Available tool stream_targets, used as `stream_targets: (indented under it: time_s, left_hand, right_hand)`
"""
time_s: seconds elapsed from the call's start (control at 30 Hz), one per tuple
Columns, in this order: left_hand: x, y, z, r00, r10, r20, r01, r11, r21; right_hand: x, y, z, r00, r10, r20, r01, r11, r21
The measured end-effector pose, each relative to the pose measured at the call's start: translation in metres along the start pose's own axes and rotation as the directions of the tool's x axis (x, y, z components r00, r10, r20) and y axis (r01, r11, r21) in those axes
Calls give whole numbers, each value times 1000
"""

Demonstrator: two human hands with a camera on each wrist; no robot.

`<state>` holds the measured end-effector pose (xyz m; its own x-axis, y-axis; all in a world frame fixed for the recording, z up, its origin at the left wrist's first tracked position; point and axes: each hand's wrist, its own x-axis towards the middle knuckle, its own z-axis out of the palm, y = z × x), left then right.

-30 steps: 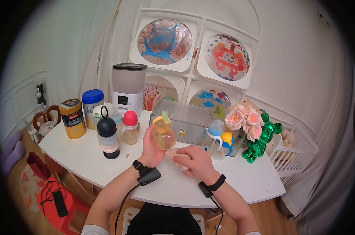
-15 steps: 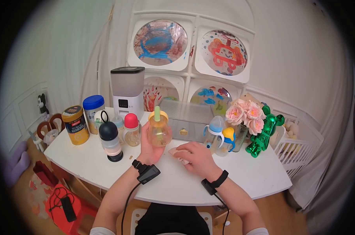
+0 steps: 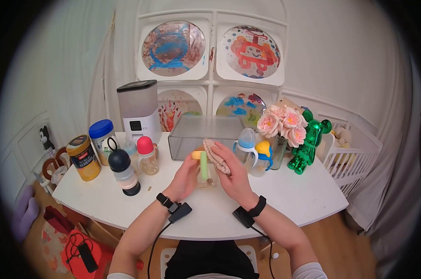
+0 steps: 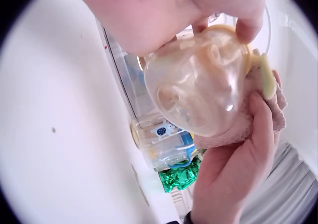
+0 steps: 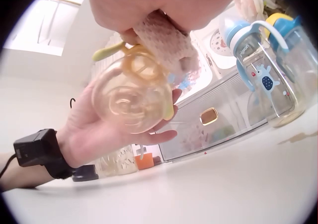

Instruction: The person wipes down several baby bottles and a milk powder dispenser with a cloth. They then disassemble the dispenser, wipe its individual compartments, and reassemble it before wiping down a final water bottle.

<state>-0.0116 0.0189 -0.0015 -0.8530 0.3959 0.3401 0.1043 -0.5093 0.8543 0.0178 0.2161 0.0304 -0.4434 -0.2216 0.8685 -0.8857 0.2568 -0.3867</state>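
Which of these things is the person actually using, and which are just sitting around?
Seem part of the job:
- straw cup, in the left hand
- cloth, in the right hand

Seem to be just lying about:
- gold can
- blue-lidded can
- dispenser
- bottles
- clear box
- flowers
- green bear

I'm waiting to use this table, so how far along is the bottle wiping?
Looks done: the bottle is picked up, its yellow lid on. In hand: the left hand holds it while the right hand holds a pink cloth up against it. Left, probably: finishing the wipe and setting it down. Whether the red-topped bottle was wiped, I can't tell.
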Motion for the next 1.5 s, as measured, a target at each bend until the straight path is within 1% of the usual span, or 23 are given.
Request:
stream_targets:
  time_s: [0.07, 0.13, 0.2, 0.23, 0.27, 0.33, 0.37, 0.4, 0.43, 0.53, 0.6, 0.67, 0.73, 0.93, 1.03, 1.1, 1.17, 1.23, 1.27, 1.33, 1.4, 1.43, 1.5]
  left_hand:
    - [-2, 3, 9, 1000, -15, 22, 15, 999, 36]
    - [-5, 5, 18, 999, -27, 46, 24, 998, 65]
    - [-7, 6, 22, 994, -106, 3, 106, 993, -53]
    - [-6, 5, 19, 994, -106, 3, 106, 993, -53]
    - [-4, 4, 13, 995, -83, 47, 88, 990, -113]
    - [-3, 0, 9, 995, -52, 86, 66, 982, -175]
    - [-3, -4, 12, 1000, -23, -21, 25, 994, 104]
    - [-4, -7, 14, 993, 32, -114, 14, 926, 378]
    - [-6, -7, 15, 993, 26, -114, 18, 926, 376]
    - [-6, -2, 18, 987, -5, -162, 52, 958, 283]
    - [-7, -5, 16, 993, 19, -120, -2, 990, 140]
    - [-4, -8, 9, 991, 35, -129, -17, 990, 137]
    - [-3, -7, 5, 990, 50, -135, -31, 990, 134]
    - [-2, -10, 3, 971, 109, -212, -51, 963, 264]
    - [-3, -8, 8, 952, 145, -268, -77, 966, 247]
    - [-5, 1, 12, 931, 141, -338, -99, 985, 138]
    - [-2, 1, 5, 923, 151, -353, -114, 986, 124]
    - [0, -1, -3, 916, 161, -368, -131, 986, 106]
    - [1, -2, -6, 920, 124, -371, -105, 992, 69]
    - [0, 1, -4, 921, 88, -379, -84, 996, 28]
    - [-7, 15, 13, 959, 9, -282, -57, 985, -165]
    - [-6, 14, 12, 958, 12, -285, -62, 984, -167]
    - [-4, 12, 11, 970, -50, -239, -22, 957, -288]
  right_hand:
    - [-1, 2, 2, 1000, -7, 15, 8, 999, -40]
    - [-1, 7, 3, 995, 100, 26, -101, 993, 58]
    - [-5, 13, 2, 992, 115, 44, -117, 993, 31]
    - [-5, 13, 1, 989, 128, 71, -128, 992, 3]
    - [-4, 11, 1, 989, 126, 75, -127, 992, 5]
    - [0, 6, 2, 994, 9, 108, 7, 989, -145]
    - [0, 7, 2, 994, 11, 108, 4, 990, -143]
    - [1, 8, 2, 990, -6, 138, 24, 991, -133]
    - [0, 8, 1, 986, -23, 167, 44, 991, -123]
    - [2, 3, -5, 981, 23, 191, -4, 995, -97]
    - [2, 4, -5, 985, 10, 175, 4, 997, -81]
    - [3, 5, -4, 988, -6, 157, 16, 998, -63]
    - [3, 5, -5, 987, -36, 154, 54, 992, -115]
    - [1, 7, -5, 981, -33, 191, 57, 991, -124]
    - [1, 7, -4, 971, -72, 229, 103, 987, -125]
    - [-1, 1, -2, 961, -55, 270, 81, 993, -86]
    - [-2, -3, -1, 949, -39, 312, 56, 997, -45]
    - [-1, -5, -3, 939, -40, 341, 68, 995, -72]
    - [0, -5, -3, 937, -40, 347, 68, 995, -71]
    - [1, -5, -3, 934, -142, 328, 184, 978, -102]
    - [0, -6, -3, 927, -159, 338, 220, 964, -150]
    - [0, -7, -3, 922, -174, 345, 253, 946, -200]
    - [1, -13, -1, 910, -192, 368, 296, 922, -250]
